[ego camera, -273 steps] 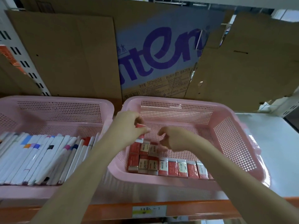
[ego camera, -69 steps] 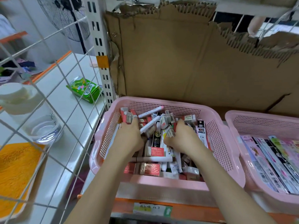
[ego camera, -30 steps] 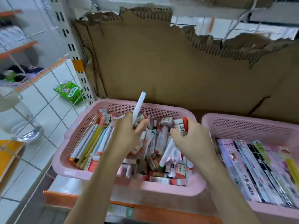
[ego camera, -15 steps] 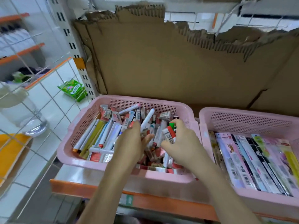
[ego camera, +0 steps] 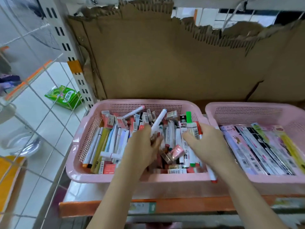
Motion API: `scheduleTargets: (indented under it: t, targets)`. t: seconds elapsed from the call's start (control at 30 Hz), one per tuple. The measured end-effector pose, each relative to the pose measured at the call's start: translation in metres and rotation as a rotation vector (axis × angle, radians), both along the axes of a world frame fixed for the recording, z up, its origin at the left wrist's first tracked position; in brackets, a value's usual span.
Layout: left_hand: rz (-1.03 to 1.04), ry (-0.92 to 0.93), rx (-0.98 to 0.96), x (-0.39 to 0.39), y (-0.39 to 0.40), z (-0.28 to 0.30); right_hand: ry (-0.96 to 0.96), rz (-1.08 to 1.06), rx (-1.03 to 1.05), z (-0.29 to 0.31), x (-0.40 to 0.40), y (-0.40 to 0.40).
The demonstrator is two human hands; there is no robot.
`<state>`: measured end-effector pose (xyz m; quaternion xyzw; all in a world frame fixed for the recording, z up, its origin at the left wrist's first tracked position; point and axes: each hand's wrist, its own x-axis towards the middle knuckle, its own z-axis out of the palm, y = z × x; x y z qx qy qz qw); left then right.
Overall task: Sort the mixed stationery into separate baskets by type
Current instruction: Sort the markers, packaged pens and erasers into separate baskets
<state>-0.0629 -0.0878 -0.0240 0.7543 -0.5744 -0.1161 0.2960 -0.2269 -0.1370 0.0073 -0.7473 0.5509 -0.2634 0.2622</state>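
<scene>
Setting: a store shelf with an orange front edge, backed by torn cardboard; a white tiled ledge lies to the left.
Left grip: the left hand is curled round a white marker, which slants up and away out of the pile, cap end highest.
Right grip: the right hand holds a bundle of packaged pens, green and red tips showing above the fingers; the exact count in the bundle cannot be told.
Task items: the mixed stationery fills the left pink basket, with markers lined along its left side and small erasers loose in the middle.
Neighbour: the right pink basket, just beside it, holds flat packaged pens in rows.
Step in hand: gathering one type per hand. Judged best practice: lift straight up to clear the heap, keep each handful to one type, and check that no eraser rides along.
Risk: the marker is held low on its barrel and may pivot.
Change from half a second ago: the right hand has moved toward the basket's right wall and now holds more packaged pens; the left hand now holds the marker.
</scene>
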Motion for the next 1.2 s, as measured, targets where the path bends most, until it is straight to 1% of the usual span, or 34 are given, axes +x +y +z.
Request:
scheduleTargets:
  t: [0.17, 0.23, 0.3, 0.33, 0.43, 0.5, 0.6, 0.67, 0.73, 0.83, 0.93, 1.03, 1.2]
  targets:
    - [0.131, 0.191, -0.206, 0.003, 0.001, 0.009, -0.161, -0.027, -0.079, 0.006, -0.012, 0.005]
    - [0.155, 0.339, -0.247, -0.006, 0.000, 0.014, -0.204, -0.034, -0.070, 0.009, -0.020, 0.008]
    - [0.135, 0.503, -0.271, -0.022, -0.001, 0.019, -0.238, -0.037, -0.060, 0.013, -0.032, 0.012]
    - [0.122, 0.552, -0.280, -0.031, -0.002, 0.021, -0.256, -0.042, -0.050, 0.013, -0.040, 0.014]
    - [0.084, 0.610, -0.309, -0.068, -0.005, 0.025, -0.323, -0.069, 0.018, 0.014, -0.077, 0.021]
    - [0.047, 0.683, -0.331, -0.100, -0.007, 0.026, -0.395, -0.123, 0.076, 0.014, -0.109, 0.025]
    - [0.006, 0.736, -0.311, -0.157, -0.010, 0.027, -0.494, -0.204, 0.118, 0.015, -0.166, 0.031]
    - [-0.013, 0.744, -0.298, -0.201, -0.014, 0.025, -0.514, -0.256, 0.092, 0.016, -0.211, 0.034]
    - [-0.050, 0.697, -0.286, -0.248, -0.016, 0.025, -0.483, -0.295, 0.063, 0.014, -0.259, 0.037]
    - [-0.141, 0.610, -0.275, -0.321, -0.013, 0.028, -0.454, -0.286, 0.044, 0.007, -0.328, 0.045]
    - [-0.188, 0.594, -0.230, -0.383, -0.007, 0.028, -0.441, -0.282, 0.020, -0.001, -0.383, 0.052]
    - [-0.212, 0.547, -0.173, -0.426, -0.009, 0.023, -0.436, -0.285, 0.010, -0.007, -0.424, 0.057]
    - [-0.202, 0.490, -0.123, -0.471, -0.031, 0.021, -0.378, -0.301, 0.008, -0.018, -0.474, 0.048]
